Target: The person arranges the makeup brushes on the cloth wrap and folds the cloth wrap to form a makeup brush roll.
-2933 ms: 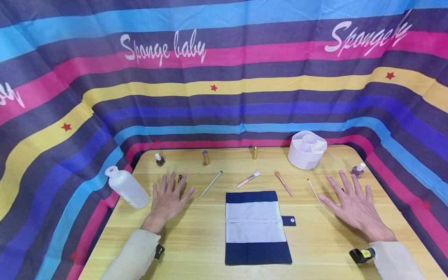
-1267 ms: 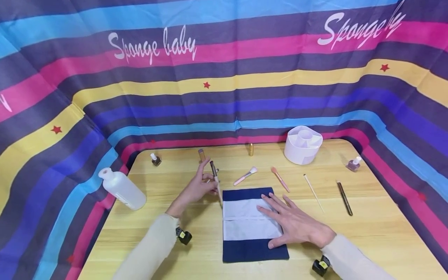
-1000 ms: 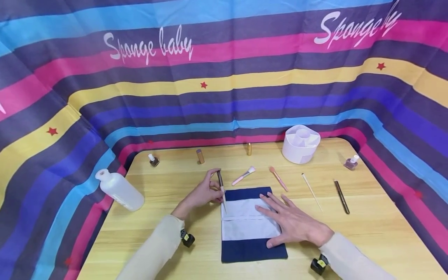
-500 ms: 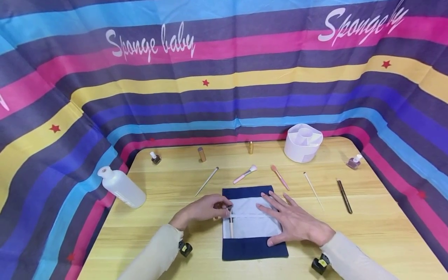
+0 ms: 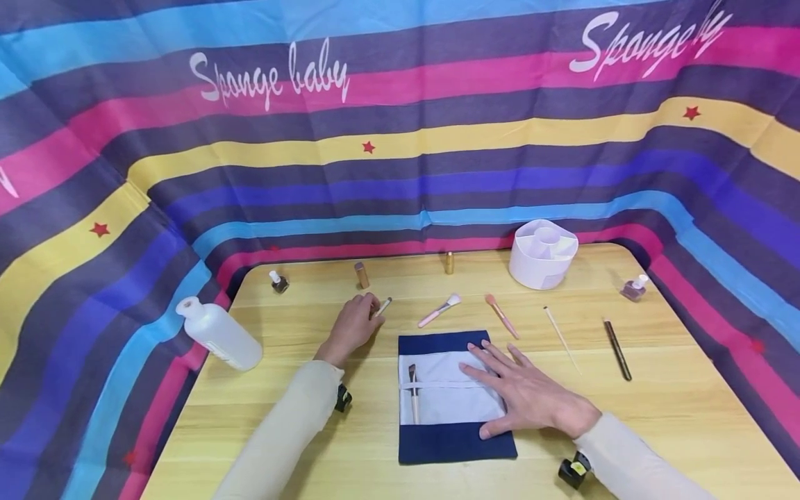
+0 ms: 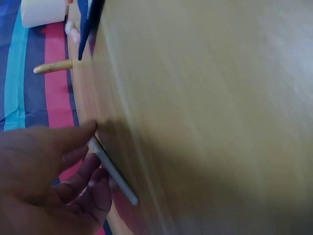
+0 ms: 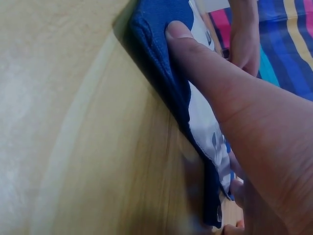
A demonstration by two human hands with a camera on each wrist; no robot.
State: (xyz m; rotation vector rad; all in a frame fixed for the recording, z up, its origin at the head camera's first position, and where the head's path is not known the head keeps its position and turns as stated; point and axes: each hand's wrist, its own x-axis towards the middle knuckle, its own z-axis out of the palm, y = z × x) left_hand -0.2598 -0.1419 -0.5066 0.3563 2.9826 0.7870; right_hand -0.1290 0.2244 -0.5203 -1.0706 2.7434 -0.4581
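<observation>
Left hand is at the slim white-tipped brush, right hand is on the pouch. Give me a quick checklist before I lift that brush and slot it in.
1. Left hand on the slim brush: ok, its fingers curl round the handle in the left wrist view.
2. Brush off the table: not ok, it lies on the wood.
3. Right hand steadying the pouch: ok, flat on the white panel, thumb on the blue edge.
4. First brush seated in a slot: ok, at the left end under the strap.
5. Free slots beside it: cannot tell, the right hand covers that part.
6. Path to the pouch: ok, nothing lies between.
</observation>
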